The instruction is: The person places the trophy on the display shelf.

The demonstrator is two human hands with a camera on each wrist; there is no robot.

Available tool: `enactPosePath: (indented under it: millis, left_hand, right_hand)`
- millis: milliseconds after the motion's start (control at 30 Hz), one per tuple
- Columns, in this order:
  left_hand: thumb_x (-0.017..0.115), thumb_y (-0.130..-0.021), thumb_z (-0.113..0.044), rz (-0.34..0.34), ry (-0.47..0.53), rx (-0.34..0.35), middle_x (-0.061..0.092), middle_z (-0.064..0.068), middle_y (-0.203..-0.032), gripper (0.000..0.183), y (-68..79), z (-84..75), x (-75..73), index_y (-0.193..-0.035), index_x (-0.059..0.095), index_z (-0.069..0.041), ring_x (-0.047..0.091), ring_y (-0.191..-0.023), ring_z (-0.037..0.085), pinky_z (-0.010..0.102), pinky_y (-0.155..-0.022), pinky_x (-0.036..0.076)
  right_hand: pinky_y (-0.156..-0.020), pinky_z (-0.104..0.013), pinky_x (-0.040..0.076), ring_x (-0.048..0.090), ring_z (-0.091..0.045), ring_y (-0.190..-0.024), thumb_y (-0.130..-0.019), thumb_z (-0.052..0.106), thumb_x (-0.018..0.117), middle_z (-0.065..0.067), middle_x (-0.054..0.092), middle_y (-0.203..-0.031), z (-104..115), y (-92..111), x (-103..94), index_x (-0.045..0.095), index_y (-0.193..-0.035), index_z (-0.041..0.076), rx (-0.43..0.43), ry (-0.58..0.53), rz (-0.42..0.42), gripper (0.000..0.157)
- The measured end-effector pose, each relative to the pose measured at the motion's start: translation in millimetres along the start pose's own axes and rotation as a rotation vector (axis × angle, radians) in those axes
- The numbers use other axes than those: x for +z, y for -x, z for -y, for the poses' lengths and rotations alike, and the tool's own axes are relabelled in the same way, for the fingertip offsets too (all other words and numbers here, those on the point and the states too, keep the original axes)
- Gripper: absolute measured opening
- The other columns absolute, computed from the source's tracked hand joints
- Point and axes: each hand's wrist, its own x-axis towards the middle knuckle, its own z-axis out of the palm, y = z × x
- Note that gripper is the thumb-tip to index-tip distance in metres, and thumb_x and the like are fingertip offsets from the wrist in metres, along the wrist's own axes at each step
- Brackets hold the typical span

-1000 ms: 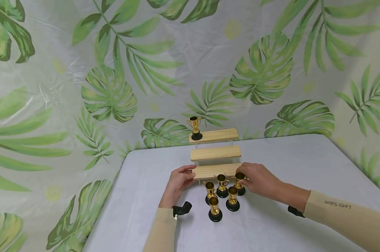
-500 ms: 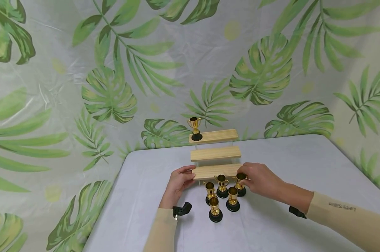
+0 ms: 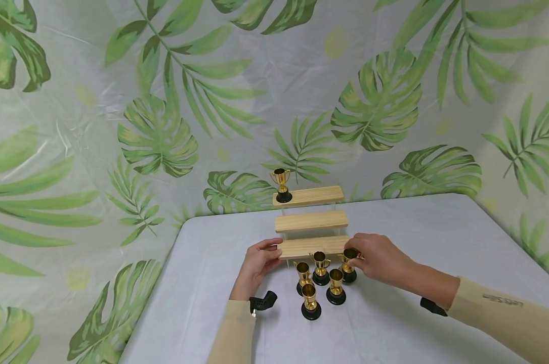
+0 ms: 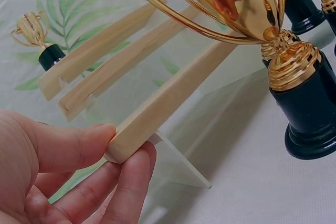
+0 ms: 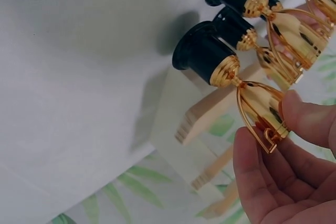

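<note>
My left hand pinches the left end of the lowest board of a three-tier wooden display stand, thumb above and fingers below. My right hand holds a small gold trophy by its cup, between thumb and fingers; its black base points down, close over the tablecloth. This trophy is the rightmost of a group in front of the stand. Around it stand a trophy behind, another in front, and two more at the left.
One more gold trophy stands at the left end of the top board. The middle board lies between the tiers. Clear supports hold the boards. A white cloth covers the table, with a leaf-print curtain behind.
My right hand and the trophy it holds have shifted slightly to the right, and the right forearm with them. My left hand stays on the lowest board.
</note>
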Motion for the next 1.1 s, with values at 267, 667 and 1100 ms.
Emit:
enactPosePath:
  millis: [267,667,1100]
  left_hand:
    - [0.074,-0.086,0.001,0.006,0.003,-0.002,0.068,0.013,-0.114,0.036,-1.7,0.9,-2.3,-0.122,0.071,-0.001,0.068,-0.086,0.017,0.031,-0.077,0.058]
    - [0.074,-0.087,0.0,0.003,-0.002,-0.013,0.069,0.014,-0.114,0.035,-2.1,0.4,-2.8,-0.122,0.071,-0.002,0.068,-0.088,0.018,0.031,-0.077,0.057]
    - [0.075,-0.086,0.0,-0.008,-0.002,-0.032,0.068,0.012,-0.113,0.033,-1.0,-0.9,-0.9,-0.118,0.074,-0.005,0.068,-0.089,0.019,0.03,-0.076,0.057]
  right_hand:
    - [-0.06,-0.025,0.05,0.057,-0.005,-0.072,-0.079,0.012,0.087,0.005,0.064,-0.087,0.7,0.1,-6.9,0.074,-0.1,0.009,-0.001,-0.004,-0.005,0.025]
    - [-0.061,-0.025,0.05,0.057,-0.005,-0.072,-0.079,0.013,0.087,0.006,0.063,-0.087,3.5,-1.0,-15.1,0.074,-0.099,0.01,-0.007,-0.002,-0.02,0.025]
    - [-0.061,-0.027,0.051,0.057,-0.006,-0.071,-0.078,0.013,0.087,0.005,0.064,-0.086,8.0,-5.7,-23.7,0.074,-0.1,0.007,0.006,0.017,-0.031,0.026]
